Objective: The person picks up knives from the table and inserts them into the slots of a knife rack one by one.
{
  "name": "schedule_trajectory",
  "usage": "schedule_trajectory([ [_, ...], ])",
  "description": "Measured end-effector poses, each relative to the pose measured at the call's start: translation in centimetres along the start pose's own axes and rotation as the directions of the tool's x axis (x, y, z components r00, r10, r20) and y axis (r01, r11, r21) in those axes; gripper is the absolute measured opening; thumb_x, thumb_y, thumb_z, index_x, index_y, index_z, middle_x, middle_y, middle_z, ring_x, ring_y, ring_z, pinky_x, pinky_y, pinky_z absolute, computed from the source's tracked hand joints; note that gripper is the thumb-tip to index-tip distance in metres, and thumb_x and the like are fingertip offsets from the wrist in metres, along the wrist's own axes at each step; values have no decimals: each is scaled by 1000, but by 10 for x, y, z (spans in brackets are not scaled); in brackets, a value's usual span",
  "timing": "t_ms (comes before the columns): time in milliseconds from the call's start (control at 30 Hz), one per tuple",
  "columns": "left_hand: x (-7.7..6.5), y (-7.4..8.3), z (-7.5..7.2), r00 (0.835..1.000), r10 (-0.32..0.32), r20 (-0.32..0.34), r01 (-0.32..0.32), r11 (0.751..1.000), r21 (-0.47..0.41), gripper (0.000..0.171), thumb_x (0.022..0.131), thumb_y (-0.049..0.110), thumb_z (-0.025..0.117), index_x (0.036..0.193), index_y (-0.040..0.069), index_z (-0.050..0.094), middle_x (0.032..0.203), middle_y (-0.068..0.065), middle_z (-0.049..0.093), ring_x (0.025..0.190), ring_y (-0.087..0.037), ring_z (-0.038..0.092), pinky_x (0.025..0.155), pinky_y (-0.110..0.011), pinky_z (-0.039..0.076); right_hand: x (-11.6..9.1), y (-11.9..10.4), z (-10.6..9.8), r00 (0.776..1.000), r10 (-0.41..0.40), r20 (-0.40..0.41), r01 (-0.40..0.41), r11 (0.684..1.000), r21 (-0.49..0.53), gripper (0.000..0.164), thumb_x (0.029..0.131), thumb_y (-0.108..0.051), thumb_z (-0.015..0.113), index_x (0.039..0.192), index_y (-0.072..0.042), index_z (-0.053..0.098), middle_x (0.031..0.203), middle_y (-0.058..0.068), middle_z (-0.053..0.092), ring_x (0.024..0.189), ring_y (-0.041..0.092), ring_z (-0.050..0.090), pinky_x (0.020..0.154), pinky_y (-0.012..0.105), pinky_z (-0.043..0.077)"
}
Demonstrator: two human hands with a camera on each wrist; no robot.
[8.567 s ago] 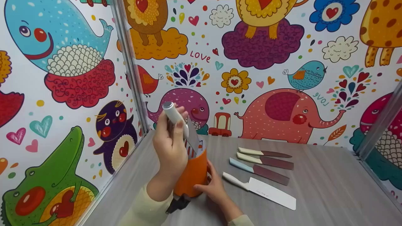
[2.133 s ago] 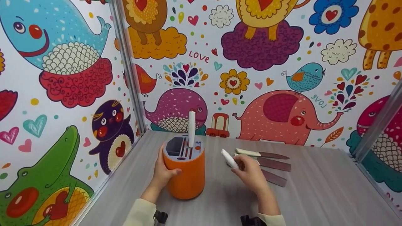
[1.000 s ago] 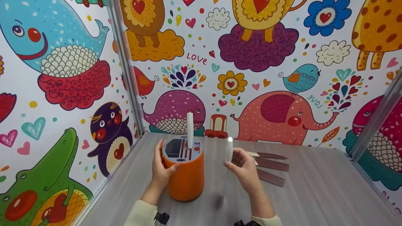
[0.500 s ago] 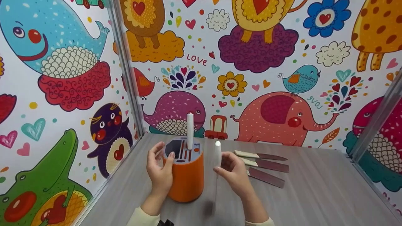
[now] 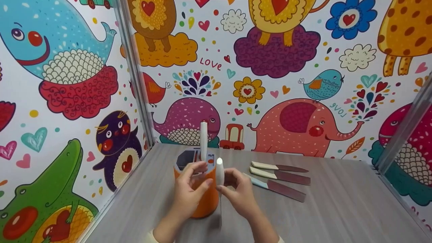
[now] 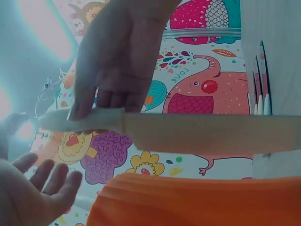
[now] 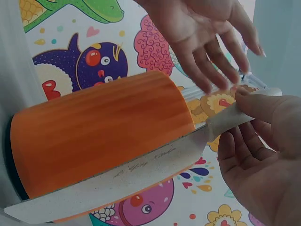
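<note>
In the head view my right hand (image 5: 240, 194) pinches the white handle of a cleaver (image 5: 220, 170) between thumb and fingers. The cleaver hangs with its blade downward, just right of an orange knife block (image 5: 206, 202). In the right wrist view its broad blade (image 7: 136, 172) runs along the block's side. My left hand (image 5: 190, 189) is in front of the block, fingers loosely bent, apart from the cleaver's handle and holding nothing. Another white-handled knife (image 5: 204, 140) stands upright in the block's grey slotted top, its blade hidden inside.
Three knives lie to the right on the grey table (image 5: 337, 209): a slim one (image 5: 265, 165), a wider one (image 5: 263, 172) and one with a pale blue handle (image 5: 258, 182). Behind them rises a cartoon-printed wall (image 5: 300, 125).
Earlier my left hand held the other knife over the block; that knife now stands in it. The right hand has lifted the cleaver and brought it left. The left hand has released the block.
</note>
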State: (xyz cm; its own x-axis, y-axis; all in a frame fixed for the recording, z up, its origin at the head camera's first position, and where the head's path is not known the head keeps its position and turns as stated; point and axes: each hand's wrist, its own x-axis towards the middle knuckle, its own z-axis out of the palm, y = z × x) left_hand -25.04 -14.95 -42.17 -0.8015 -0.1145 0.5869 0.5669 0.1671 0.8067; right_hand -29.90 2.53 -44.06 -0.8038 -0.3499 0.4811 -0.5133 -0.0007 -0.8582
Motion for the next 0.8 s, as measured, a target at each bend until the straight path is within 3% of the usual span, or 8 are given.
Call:
schedule_trajectory([
  [133, -1, -1, 4, 997, -24, 70, 21, 999, 38, 43, 89, 22, 74, 129, 20, 60, 124, -3, 62, 114, -18, 63, 98, -34, 54, -2, -5, 8, 1000, -17, -5, 16, 998, -59, 31, 87, -30, 77, 113, -17, 65, 107, 1, 70, 90, 15, 69, 85, 27, 59],
  [233, -3, -2, 7, 995, -35, 89, 30, 998, 50, 44, 89, 20, 75, 130, 17, 59, 124, -6, 63, 112, -20, 63, 96, -31, 55, -3, -5, 13, 999, -40, -12, 38, 993, -116, 28, 87, -27, 76, 112, -20, 66, 107, -2, 70, 90, 12, 69, 84, 26, 59],
  [500, -6, -3, 13, 996, -52, 77, 44, 994, 95, 39, 91, 25, 72, 126, 16, 60, 117, -3, 65, 103, -18, 67, 88, -27, 58, -5, -6, 21, 990, -132, -47, 122, 976, -179, 26, 88, -23, 75, 112, -20, 66, 105, -2, 69, 89, 9, 68, 79, 27, 60],
  [800, -8, -1, 14, 992, -101, 73, 95, 992, 81, 39, 94, 26, 68, 130, 13, 59, 119, -6, 65, 97, -16, 70, 84, -25, 59, -6, -8, 23, 986, -156, -64, 144, 976, -166, 26, 89, -27, 75, 113, -19, 67, 104, -2, 69, 87, 9, 69, 77, 27, 60],
])
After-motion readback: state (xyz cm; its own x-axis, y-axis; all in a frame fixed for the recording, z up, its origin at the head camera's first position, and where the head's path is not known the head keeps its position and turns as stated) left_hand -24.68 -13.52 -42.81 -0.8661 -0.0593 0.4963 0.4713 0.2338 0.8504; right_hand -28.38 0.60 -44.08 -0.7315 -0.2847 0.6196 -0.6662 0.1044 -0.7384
